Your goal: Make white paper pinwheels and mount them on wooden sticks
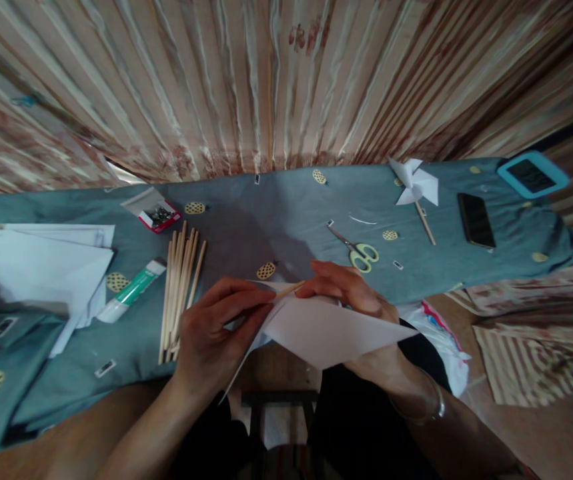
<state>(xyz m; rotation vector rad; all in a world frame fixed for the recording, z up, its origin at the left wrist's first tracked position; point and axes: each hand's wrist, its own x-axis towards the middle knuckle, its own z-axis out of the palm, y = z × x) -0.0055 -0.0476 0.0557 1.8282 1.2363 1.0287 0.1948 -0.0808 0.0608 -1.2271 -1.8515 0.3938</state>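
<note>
Over the table's front edge, a sheet of white paper (323,333) is held between my two hands, a pointed corner sticking out to the right. My left hand (221,317) is closed, thumb and fingers pinching the paper's left side. My right hand (349,290) grips the paper from its right side, with fingertips near a short stretch of thin wooden stick (289,291) that shows at the paper's top edge. The rest of that stick is hidden. A bundle of wooden sticks (179,287) lies left of my left hand.
Green-handled scissors (361,255), a paper pinwheel on a stick (416,183), a black phone (475,220) and a blue-framed tablet (533,175) lie to the right. Leftward are a red box of pins (159,217), a glue tube (133,291) and white paper sheets (41,267). A curtain (266,87) hangs behind.
</note>
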